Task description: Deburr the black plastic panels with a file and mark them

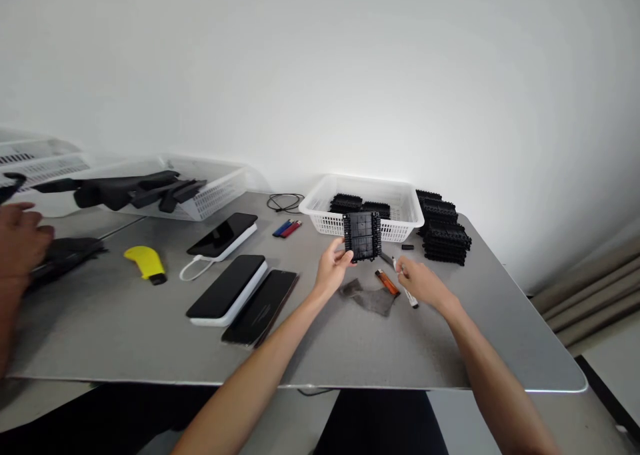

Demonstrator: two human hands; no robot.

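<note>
My left hand [332, 268] is closed on the edge of a square black plastic part [362, 235] with toothed sides, held up in front of the white basket. In my closed right hand [419, 279] is a slim white-handled knife [411, 299]; its grey blade end points toward the black part's lower right corner. Below the part, an orange lighter [387, 283] lies beside a thin dark scrap of cloth [375, 300]. A small black cap [407, 247] rests near the basket's front right corner.
More toothed black parts lie in the white basket [350, 225] and in stacks [445, 241] to its right. Blue and red lighters [287, 229], phones [260, 305], power banks [227, 288] and a yellow-handled tool [145, 261] are at left. A co-worker's hand [23, 238] is far left.
</note>
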